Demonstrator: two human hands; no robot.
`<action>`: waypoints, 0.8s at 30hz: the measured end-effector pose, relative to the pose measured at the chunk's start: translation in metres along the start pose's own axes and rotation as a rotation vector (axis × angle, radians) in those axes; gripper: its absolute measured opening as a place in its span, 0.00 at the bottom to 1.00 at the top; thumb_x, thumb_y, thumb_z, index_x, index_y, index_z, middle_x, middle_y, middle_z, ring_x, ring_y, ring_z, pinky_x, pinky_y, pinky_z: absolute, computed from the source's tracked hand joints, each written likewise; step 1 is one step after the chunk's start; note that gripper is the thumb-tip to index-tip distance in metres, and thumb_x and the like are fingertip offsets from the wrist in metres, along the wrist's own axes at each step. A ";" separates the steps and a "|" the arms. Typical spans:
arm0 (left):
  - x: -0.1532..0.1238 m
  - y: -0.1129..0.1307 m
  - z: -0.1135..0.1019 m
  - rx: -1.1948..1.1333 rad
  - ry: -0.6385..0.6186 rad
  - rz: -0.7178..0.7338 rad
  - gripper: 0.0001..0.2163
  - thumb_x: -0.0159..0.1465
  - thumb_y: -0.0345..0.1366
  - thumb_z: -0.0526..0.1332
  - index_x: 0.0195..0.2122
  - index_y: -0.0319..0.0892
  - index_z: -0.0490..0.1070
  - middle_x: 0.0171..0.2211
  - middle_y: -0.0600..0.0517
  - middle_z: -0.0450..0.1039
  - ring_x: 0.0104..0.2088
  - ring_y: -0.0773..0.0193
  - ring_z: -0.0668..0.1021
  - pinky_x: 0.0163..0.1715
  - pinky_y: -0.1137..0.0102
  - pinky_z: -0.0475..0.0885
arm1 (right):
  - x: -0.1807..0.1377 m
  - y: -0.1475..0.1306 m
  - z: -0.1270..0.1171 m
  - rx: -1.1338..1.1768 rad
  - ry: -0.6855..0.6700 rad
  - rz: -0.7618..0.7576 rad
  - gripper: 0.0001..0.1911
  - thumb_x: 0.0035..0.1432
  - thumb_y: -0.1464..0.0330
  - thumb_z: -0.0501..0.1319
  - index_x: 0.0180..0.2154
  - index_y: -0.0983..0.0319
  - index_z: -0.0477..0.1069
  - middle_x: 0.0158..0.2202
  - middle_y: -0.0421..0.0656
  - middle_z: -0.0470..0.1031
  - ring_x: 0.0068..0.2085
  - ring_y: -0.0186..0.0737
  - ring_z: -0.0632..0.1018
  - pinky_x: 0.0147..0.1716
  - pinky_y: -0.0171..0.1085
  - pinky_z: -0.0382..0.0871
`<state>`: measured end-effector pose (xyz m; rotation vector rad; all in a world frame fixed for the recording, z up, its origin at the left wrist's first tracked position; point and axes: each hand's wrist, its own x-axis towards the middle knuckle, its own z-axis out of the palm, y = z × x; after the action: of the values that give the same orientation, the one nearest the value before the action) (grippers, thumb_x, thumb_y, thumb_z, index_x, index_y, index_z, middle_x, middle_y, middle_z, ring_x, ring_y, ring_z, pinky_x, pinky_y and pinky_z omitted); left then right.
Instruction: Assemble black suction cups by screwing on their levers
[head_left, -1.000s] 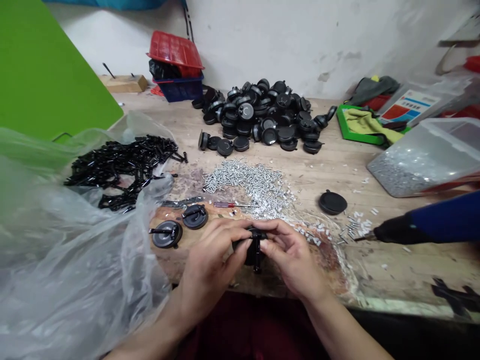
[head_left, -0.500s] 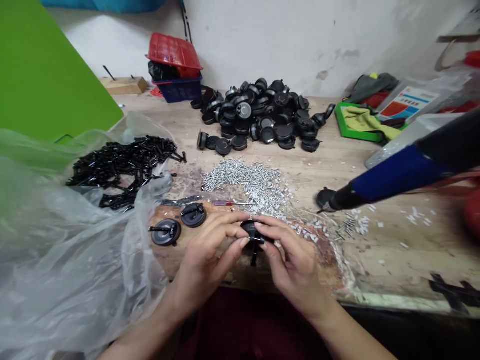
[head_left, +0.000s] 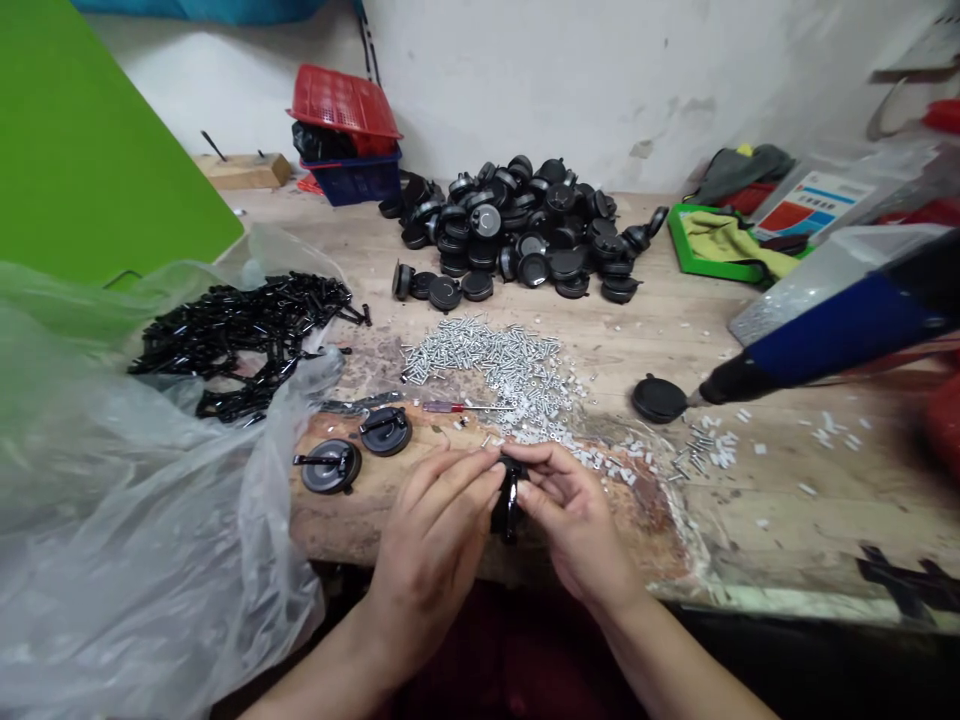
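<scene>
Both my hands meet at the near edge of the wooden bench [head_left: 675, 330] on one small black round part [head_left: 507, 498], held on edge between them. My left hand [head_left: 439, 525] pinches its left side with fingers closed. My right hand [head_left: 574, 510] grips its right side, thumb and forefinger on top. Two finished black round parts with levers [head_left: 330, 466] [head_left: 385, 430] lie just left of my hands. A spread of small silver screws [head_left: 495, 365] lies right behind them.
A heap of black round parts [head_left: 525, 230] sits at the back. Black levers [head_left: 240, 330] lie on a clear plastic bag [head_left: 135, 520] at left. A blue and black power screwdriver [head_left: 832, 330] reaches in from the right beside a lone black disc [head_left: 658, 398]. A small red screwdriver [head_left: 450, 407] lies nearby.
My hands drew slightly nearer and turned the black part from flat onto its edge. The blue power screwdriver swung in from the right, then settled with its tip beside the lone disc.
</scene>
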<state>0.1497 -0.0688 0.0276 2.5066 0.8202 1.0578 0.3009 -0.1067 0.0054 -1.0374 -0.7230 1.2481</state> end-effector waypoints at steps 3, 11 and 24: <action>0.000 0.000 0.002 -0.049 0.016 -0.041 0.18 0.60 0.21 0.58 0.51 0.39 0.67 0.50 0.45 0.73 0.53 0.62 0.71 0.55 0.63 0.66 | 0.001 0.001 0.001 0.095 0.016 0.063 0.11 0.52 0.71 0.66 0.40 0.56 0.74 0.41 0.38 0.78 0.42 0.29 0.77 0.42 0.25 0.69; 0.003 0.004 0.002 -0.083 0.091 -0.072 0.14 0.60 0.21 0.59 0.46 0.40 0.69 0.47 0.46 0.75 0.51 0.62 0.73 0.53 0.65 0.68 | -0.004 0.005 0.004 0.040 0.009 -0.020 0.12 0.54 0.71 0.66 0.41 0.54 0.74 0.44 0.38 0.77 0.45 0.30 0.77 0.46 0.27 0.69; -0.003 -0.001 0.003 -0.179 -0.018 -0.097 0.19 0.64 0.26 0.55 0.57 0.42 0.62 0.57 0.43 0.66 0.58 0.57 0.66 0.58 0.58 0.62 | -0.003 0.004 0.000 0.056 0.033 -0.015 0.12 0.54 0.71 0.65 0.42 0.55 0.73 0.43 0.39 0.77 0.45 0.32 0.77 0.45 0.30 0.70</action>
<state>0.1501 -0.0700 0.0234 2.3012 0.7959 1.0266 0.2988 -0.1099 0.0025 -1.0033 -0.6652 1.2290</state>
